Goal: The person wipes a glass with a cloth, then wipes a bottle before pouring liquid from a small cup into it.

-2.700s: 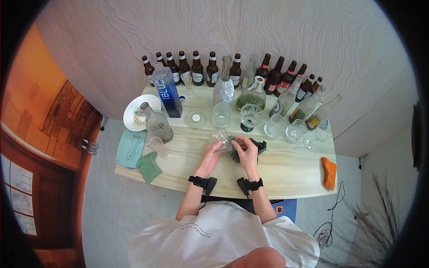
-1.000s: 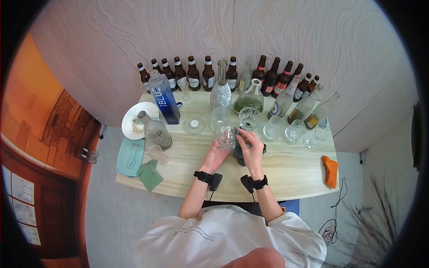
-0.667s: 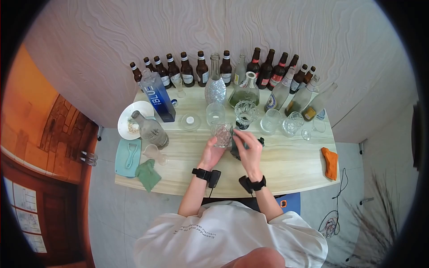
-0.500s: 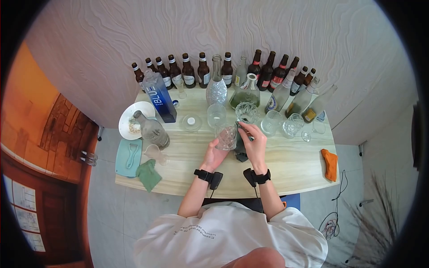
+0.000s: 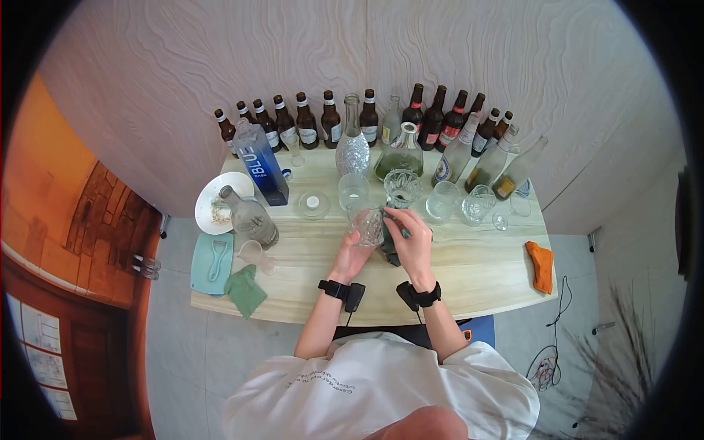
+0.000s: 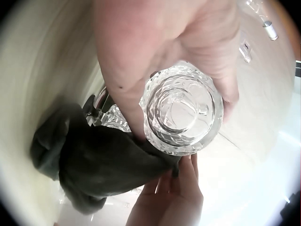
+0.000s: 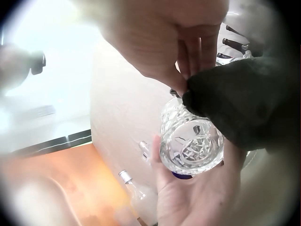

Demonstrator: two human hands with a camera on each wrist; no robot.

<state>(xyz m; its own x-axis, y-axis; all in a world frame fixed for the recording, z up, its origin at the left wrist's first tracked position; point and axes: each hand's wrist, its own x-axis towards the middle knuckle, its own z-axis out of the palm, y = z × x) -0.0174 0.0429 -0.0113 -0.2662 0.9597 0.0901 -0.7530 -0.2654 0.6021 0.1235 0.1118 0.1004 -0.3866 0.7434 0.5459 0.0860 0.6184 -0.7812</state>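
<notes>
Above the table's middle, the left hand [image 5: 352,254] grips a clear cut-glass tumbler [image 5: 369,227], its fingers and thumb round the sides. The right hand [image 5: 413,246] pinches a dark green cloth [image 5: 391,251] at the tumbler's right rim; the cloth hangs below those fingers. In the left wrist view the tumbler [image 6: 181,110] shows end-on, with the cloth [image 6: 103,160] against its edge. The right wrist view has the cloth [image 7: 240,99] bunched beside the tumbler [image 7: 193,146], between thumb and fingers of the right hand [image 7: 174,37].
Brown bottles [image 5: 331,121] line the table's back. A blue bottle [image 5: 262,165], a grey bottle [image 5: 253,220], a white plate [image 5: 207,198] and a green cloth [image 5: 246,292] are at left. Glasses [image 5: 443,201] stand behind and right of the hands; an orange cloth [image 5: 540,268] lies far right.
The tumbler has been lifted and turned in the left hand since the earliest frame. The right fingers have shifted slightly along its rim with the dark cloth. The head view has moved a little.
</notes>
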